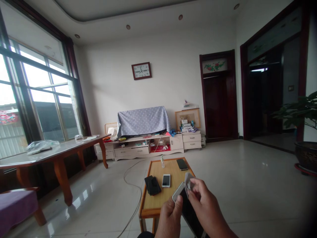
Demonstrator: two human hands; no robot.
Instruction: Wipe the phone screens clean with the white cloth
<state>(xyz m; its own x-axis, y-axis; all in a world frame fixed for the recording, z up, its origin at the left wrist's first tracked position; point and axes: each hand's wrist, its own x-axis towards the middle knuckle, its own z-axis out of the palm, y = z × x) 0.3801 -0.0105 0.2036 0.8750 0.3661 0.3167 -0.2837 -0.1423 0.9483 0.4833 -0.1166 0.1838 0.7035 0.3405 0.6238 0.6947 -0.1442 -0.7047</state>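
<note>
My left hand (170, 216) grips a smartphone (189, 213) with a dark screen and a pale rim, held tilted over the near end of a small wooden table (151, 208). My right hand (204, 205) pinches a small grey cloth (188, 181) against the phone's upper end. On the table lie a black phone or case (152, 185), a white phone (166, 180), another dark phone (182, 164) and a small clear bottle (162, 161).
A long wooden table (53, 150) with a plastic bag stands at the left by the window. A low TV cabinet (146, 145) with a cloth-covered screen lines the far wall. A cable (131, 185) trails across the tiled floor. A potted plant (305, 138) stands at the right.
</note>
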